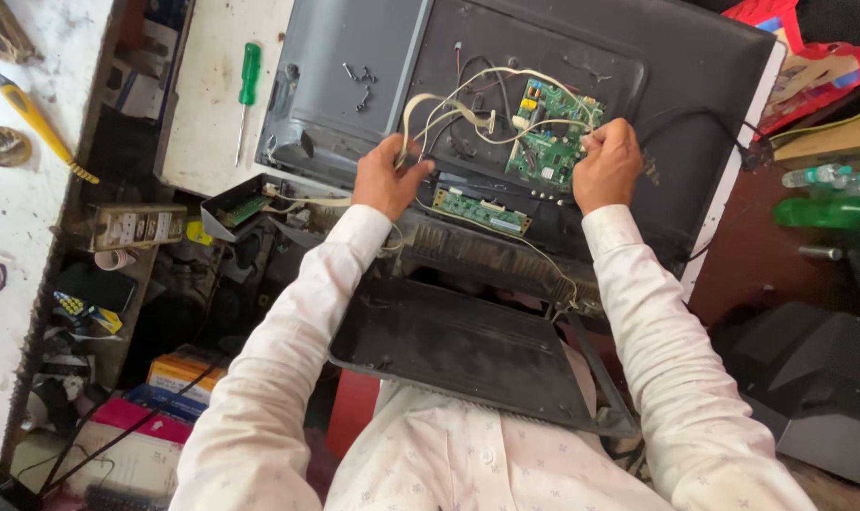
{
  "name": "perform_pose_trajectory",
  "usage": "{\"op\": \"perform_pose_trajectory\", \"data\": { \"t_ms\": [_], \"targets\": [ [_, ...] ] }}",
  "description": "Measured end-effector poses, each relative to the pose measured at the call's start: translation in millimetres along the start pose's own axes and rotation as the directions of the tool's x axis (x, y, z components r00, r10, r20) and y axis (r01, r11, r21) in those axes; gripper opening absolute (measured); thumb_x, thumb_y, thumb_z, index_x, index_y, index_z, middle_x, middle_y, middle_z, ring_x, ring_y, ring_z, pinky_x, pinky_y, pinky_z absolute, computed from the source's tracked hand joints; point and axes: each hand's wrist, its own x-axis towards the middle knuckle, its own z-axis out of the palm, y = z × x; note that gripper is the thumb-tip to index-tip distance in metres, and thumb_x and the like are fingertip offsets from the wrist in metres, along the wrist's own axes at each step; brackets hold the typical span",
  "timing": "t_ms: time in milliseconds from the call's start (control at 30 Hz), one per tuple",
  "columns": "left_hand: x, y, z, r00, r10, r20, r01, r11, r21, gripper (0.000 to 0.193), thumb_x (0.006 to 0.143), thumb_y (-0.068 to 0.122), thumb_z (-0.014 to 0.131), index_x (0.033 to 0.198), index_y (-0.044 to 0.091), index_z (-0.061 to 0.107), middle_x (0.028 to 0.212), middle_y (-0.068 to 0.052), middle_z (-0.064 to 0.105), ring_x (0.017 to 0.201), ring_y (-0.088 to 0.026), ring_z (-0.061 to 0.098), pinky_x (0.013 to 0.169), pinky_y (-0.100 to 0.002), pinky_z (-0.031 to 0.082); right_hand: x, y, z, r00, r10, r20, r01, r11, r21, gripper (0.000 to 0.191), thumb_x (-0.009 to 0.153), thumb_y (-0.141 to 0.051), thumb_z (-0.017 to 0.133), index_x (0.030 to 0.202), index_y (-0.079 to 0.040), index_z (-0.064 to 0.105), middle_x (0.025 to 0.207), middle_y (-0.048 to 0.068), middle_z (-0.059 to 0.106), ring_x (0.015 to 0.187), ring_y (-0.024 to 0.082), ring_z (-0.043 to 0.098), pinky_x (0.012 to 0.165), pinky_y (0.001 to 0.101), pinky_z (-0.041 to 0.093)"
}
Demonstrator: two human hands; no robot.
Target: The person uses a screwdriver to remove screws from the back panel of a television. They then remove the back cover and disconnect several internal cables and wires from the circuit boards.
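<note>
The left hand point(388, 177) is closed on a bundle of pale wires point(449, 109), and the right hand point(608, 163) is curled shut on the edge of the green circuit board point(553, 128) inside the opened television shell point(638, 85). A narrow green board point(480, 210) lies just below, between the hands. Loose screws point(359, 83) rest on the shell up-left of the left hand.

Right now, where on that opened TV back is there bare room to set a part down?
Bare: the dark panel right of the green main board, and the grey panel left of the loose screws. Crowded: the white wires between the left hand and right hand.
</note>
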Motion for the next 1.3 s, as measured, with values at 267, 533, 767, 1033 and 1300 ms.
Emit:
{"op": "perform_pose_trajectory", "data": {
  "t_ms": [267,533,767,1033,1300],
  "targets": [
    [18.7,18.5,12.4,0.987,-0.157,0.017,0.15,0.965,0.213,0.028,0.078,0.022,0.087,0.082,0.001,0.068,0.08,-0.015,0.073,0.073,-0.032,0.07,0.069,-0.042,0.053,0.3,0.2,-2.6,0.999,0.016,-0.029,-0.016,1.0,0.015,0.021,0.09,0.002,0.075,0.09,-0.001,0.054,0.09,0.017,0.064,0.085,0.041,0.063,0.074,0.0509,0.048],
    [23.5,12.2,16.4,0.991,-0.131,0.027,0.122,0.968,0.221,0.028,0.077,0.021,0.087,0.084,0.002,0.068,0.084,-0.015,0.074,0.081,-0.035,0.071,0.073,-0.044,0.053,2.3,-5.5,-14.0,0.99,0.13,0.044,-0.137,0.961,0.24,0.012,0.099,0.004,0.062,0.091,-0.002,0.056,0.086,0.012,0.063,0.065,0.022,0.07,0.059,0.0363,0.055],
    [15.0,1.5,-21.1,0.98,0.183,-0.077,-0.194,0.966,-0.169,0.026,0.086,0.017,0.083,0.106,0.005,0.072,0.082,-0.007,0.07,0.076,-0.026,0.064,0.068,-0.04,0.055,24.8,-52.6,-67.0,0.978,-0.07,0.195,-0.046,0.846,0.531,0.009,0.108,0.004,0.062,0.104,0.003,0.055,0.099,0.011,0.066,0.078,0.015,0.071,0.066,0.0261,0.057],
    [-51.5,28.2,-131.6,0.979,0.13,-0.158,-0.204,0.569,-0.797,0.051,0.099,0.014,0.072,0.143,0.001,0.049,0.078,-0.001,0.066,0.073,-0.012,0.063,0.073,-0.027,0.054,25.0,-166.4,-124.5,0.799,-0.456,0.392,0.11,0.752,0.65,0.008,0.106,0.004,0.066,0.111,-0.002,0.069,0.093,0.01,0.072,0.075,0.014,0.07,0.064,0.025,0.056],
    [-150.4,48.0,-140.5,0.942,0.212,0.262,-0.096,0.915,-0.392,0.028,0.091,0.009,0.078,0.118,0.003,0.076,0.09,-0.002,0.057,0.088,-0.012,0.056,0.082,-0.027,0.046,-31.4,-221.8,-121.7,0.327,-0.615,0.718,0.099,0.778,0.621,0.022,0.09,-0.007,0.068,0.112,-0.006,0.072,0.101,0.009,0.073,0.088,0.024,0.074,0.075,0.0333,0.058]
  ]
}}
